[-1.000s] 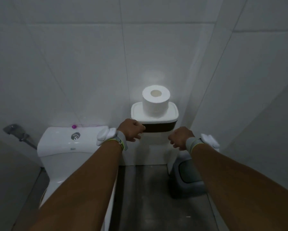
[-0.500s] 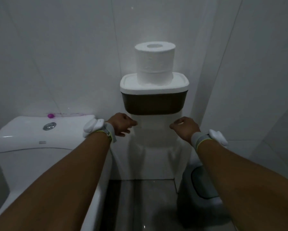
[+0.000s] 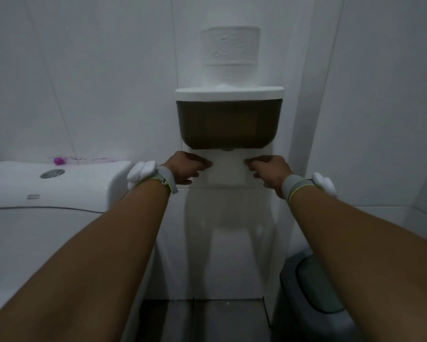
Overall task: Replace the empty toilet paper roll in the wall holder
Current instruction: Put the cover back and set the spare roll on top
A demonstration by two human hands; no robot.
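The holder [image 3: 228,124], a dark box with a white lid, hangs on the wall at 12 o'clock. A full roll [image 3: 230,49] stands upright on the lid. The left hand [image 3: 185,169] and right hand [image 3: 271,170] are just below the box, with fingers curled; whether they pinch anything, I cannot tell. The roll is probably light and soft, so grip it gently around its sides.

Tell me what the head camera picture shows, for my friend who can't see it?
Two bare arms reach toward a dark wall holder, with the left hand and right hand just below it, either side of a hanging white sheet. A full toilet paper roll stands on its white lid; a toilet tank sits left.
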